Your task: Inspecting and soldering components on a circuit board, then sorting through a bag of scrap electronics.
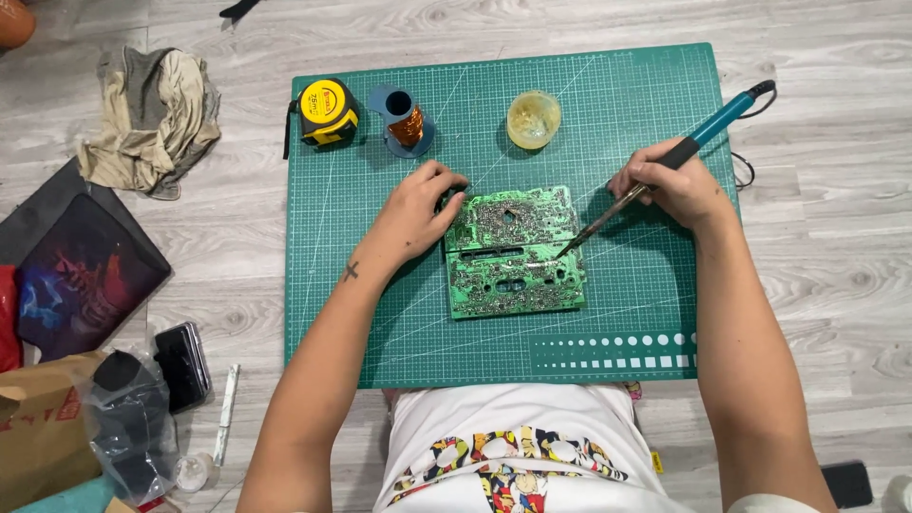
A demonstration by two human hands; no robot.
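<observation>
Your right hand (676, 185) is closed pen-style around the blue-handled soldering iron (665, 166), fingers curled tight on the dark grip. The iron's tip touches the right edge of the green circuit board (514, 253), about midway down that edge. The board lies flat, solder side up, near the middle of the green cutting mat (380, 323).

Your left hand (425, 204) rests on the board's upper left corner, fingers bent and loosely spread, pressing down on the edge rather than wrapped around anything.

Beyond the board, on the mat's far strip: a yellow tape measure (328, 111) far left, a spool of copper wire (407, 121) on a blue base just beside it, and a small round yellowish tub (533, 119) straight above the board.

Off the mat, left of the board: a crumpled beige cloth (152, 119), a dark pad with a colourful print (76, 275), a black phone (182, 363) and a brown paper bag (43, 427).
</observation>
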